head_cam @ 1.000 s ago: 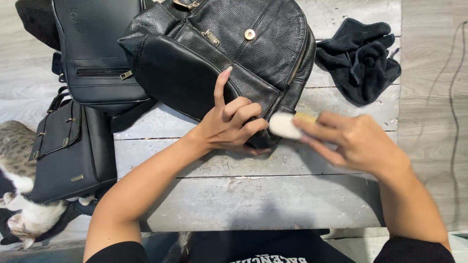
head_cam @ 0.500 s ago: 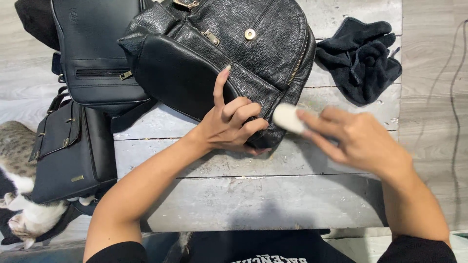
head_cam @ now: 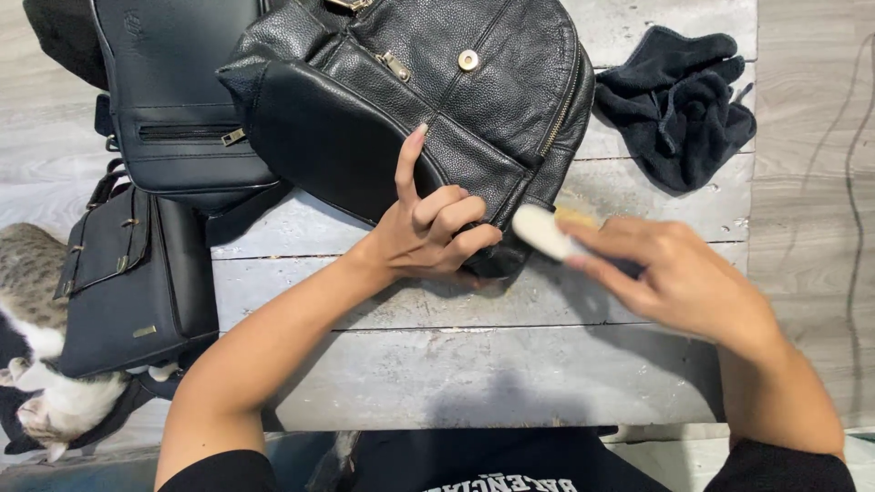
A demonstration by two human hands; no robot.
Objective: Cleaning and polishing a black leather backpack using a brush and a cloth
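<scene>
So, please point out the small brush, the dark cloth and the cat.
brush (head_cam: pixel 540 231), head view, pale bristle end.
dark cloth (head_cam: pixel 679 96), head view, crumpled middle.
cat (head_cam: pixel 36 401), head view, white fur.

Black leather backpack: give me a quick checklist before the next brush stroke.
1. Left hand pins the black leather backpack at its lower corner: ok.
2. Right hand grips the pale brush: ok.
3. Brush touching the leather: cannot tell, blurred.
4. Dark cloth lies apart from the backpack: ok.
5. Cat sits at the table's left edge, away from both hands: ok.
</scene>
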